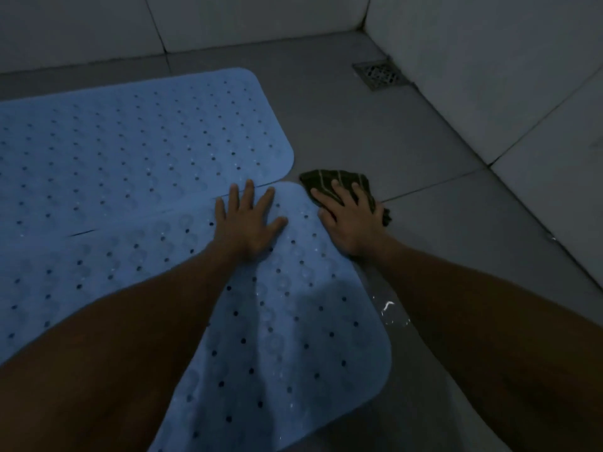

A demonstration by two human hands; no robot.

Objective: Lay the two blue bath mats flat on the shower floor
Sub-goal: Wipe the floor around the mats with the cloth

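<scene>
Two blue mats are down on the grey tiled shower floor in the head view, and the light is dim. Take the floor drain in the far corner as the marker: the far mat lies flat well to the left of the drain and nearer the camera, its rounded end pointing toward the drain's side of the floor. The near mat sits closer still to the camera, running alongside the far mat, their long edges touching or just overlapping; which of the two, the dim light does not settle. The left hand is spread flat, fingers straight and fanned, palm pressing down on the near mat's corner closest to the drain, gripping nothing. Just beside it, on the drain's side, the right hand rests on a dark green striped cloth, fingers lying over the fabric with the thumb at the mat's edge; whether the fingers actually clutch the cloth or only press it cannot be told from here. The cloth lies on bare tile at the near mat's rounded corner, between that corner and the drain though well short of it. White wall tiles rise right behind the drain. Wet glints show on the floor along the near mat's drain-side edge, beneath the right forearm.
</scene>
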